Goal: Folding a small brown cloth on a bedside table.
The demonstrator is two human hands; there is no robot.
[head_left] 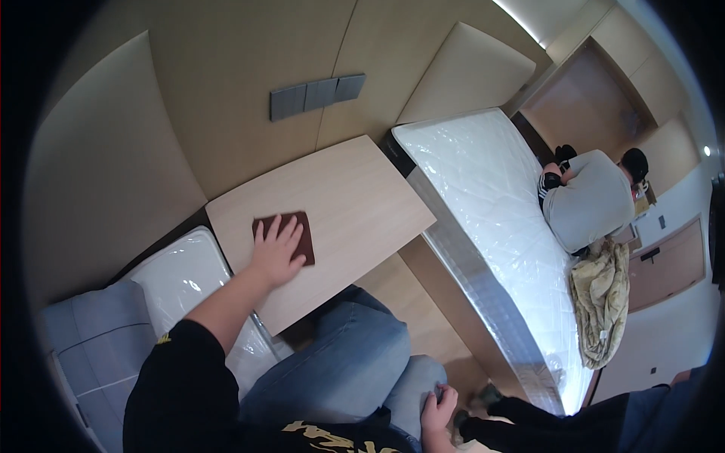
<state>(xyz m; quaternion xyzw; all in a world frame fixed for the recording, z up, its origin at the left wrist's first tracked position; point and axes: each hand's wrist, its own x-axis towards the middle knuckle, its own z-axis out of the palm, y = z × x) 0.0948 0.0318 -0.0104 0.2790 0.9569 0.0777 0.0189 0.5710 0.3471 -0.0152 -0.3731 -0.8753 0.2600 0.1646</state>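
Note:
My left hand [278,253] lies flat with its fingers spread, pressing on a dark brown-red folded cloth [305,241]. The cloth rests on the left part of a pale wood bedside tabletop [362,196]. Down by my knee in blue jeans is my right hand [439,414], its fingers curled in. Something small and dark shows at its fingertips, too small to make out.
Right of the tabletop stands a bed with a plastic-wrapped mattress [483,189]; a person [593,200] sits on it beside a crumpled tan cover [600,302]. Left is another wrapped mattress [181,275] with a grey-blue bundle [98,325]. Another person's dark legs [544,423] are at lower right.

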